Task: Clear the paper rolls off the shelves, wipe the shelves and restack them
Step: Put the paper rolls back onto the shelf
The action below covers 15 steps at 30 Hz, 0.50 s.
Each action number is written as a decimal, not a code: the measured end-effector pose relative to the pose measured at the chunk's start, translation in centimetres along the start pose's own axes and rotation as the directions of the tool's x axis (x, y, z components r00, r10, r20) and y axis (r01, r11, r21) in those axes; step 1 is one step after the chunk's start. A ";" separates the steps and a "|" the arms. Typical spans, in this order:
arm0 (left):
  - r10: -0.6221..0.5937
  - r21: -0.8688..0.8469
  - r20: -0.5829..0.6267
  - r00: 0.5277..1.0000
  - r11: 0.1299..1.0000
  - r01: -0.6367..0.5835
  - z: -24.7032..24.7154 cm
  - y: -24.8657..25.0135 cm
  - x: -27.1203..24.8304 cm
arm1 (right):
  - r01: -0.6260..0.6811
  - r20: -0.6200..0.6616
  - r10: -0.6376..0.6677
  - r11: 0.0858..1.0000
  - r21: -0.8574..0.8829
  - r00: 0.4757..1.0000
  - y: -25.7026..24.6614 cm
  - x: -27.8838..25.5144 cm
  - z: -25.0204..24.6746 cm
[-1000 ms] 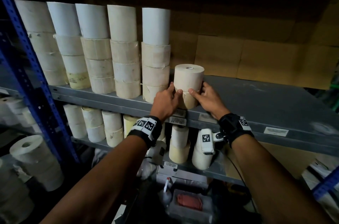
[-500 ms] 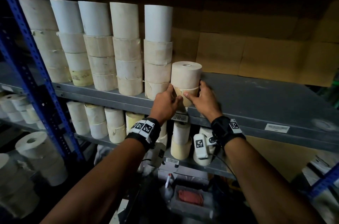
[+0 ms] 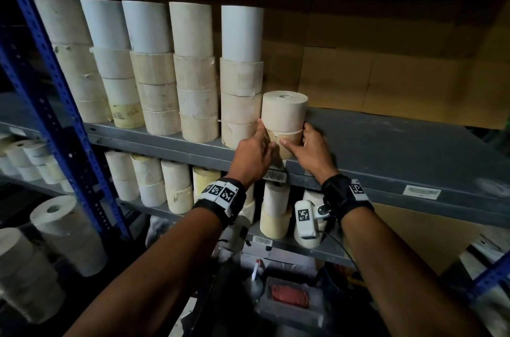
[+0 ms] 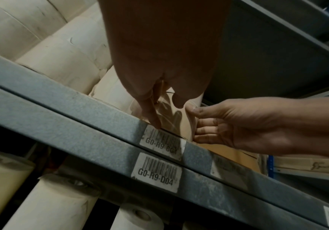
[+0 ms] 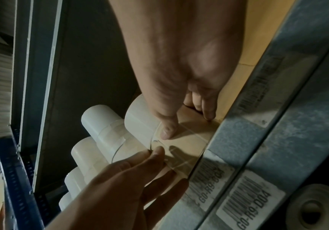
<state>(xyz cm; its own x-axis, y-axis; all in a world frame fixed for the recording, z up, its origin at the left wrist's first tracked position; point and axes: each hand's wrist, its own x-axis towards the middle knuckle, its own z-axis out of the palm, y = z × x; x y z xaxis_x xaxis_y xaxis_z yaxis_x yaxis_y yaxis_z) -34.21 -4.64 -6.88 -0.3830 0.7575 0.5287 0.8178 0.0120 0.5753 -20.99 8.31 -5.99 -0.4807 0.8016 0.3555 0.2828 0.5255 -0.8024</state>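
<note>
A short stack of two beige paper rolls stands on the grey upper shelf (image 3: 400,143), right beside several tall stacks of rolls (image 3: 193,74). The upper roll (image 3: 284,111) sits on the lower roll (image 3: 289,146), which has clear tape across its front. My left hand (image 3: 265,135) touches the lower roll's left side with straight fingers, thumb on the front. My right hand (image 3: 296,138) holds its right side, thumb on the front and fingers round the far side. In the right wrist view the lower roll (image 5: 189,140) stands at the shelf's front lip.
Cardboard boxes (image 3: 386,80) line the back of the upper shelf; bare shelf lies right of the short stack. A blue upright (image 3: 55,121) stands at the left. More rolls (image 3: 176,187) sit on the lower shelf and at the lower left (image 3: 63,226). A red cloth (image 3: 289,295) lies below.
The two-roll stack has slid left and back, against the tall stacks. My left hand's fingers have straightened along the roll's side.
</note>
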 end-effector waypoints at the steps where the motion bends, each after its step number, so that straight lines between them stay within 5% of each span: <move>1: -0.006 0.007 0.013 1.000 1.000 0.006 -0.1 0.0 0.0 | -0.002 0.004 0.002 1.000 -0.001 1.000 0.0 0.0 0.0; 8: 0.019 0.046 0.015 1.000 0.999 -0.020 -0.8 -1.2 -0.2 | -0.023 0.067 0.030 0.994 -0.107 0.997 1.2 -0.2 -0.4; 15: -0.097 0.175 -0.091 0.991 0.978 0.111 0.6 -1.2 -0.1 | -0.044 0.008 0.049 0.944 -0.327 0.999 -0.3 -2.1 -0.2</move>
<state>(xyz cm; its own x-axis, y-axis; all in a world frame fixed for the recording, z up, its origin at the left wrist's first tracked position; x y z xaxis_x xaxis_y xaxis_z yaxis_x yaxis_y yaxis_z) -34.90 -4.34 -8.06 -0.4976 0.6904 0.5252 0.8327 0.2106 0.5122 -19.86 6.55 -6.39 -0.4728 0.8240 0.3122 0.5591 0.5544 -0.6165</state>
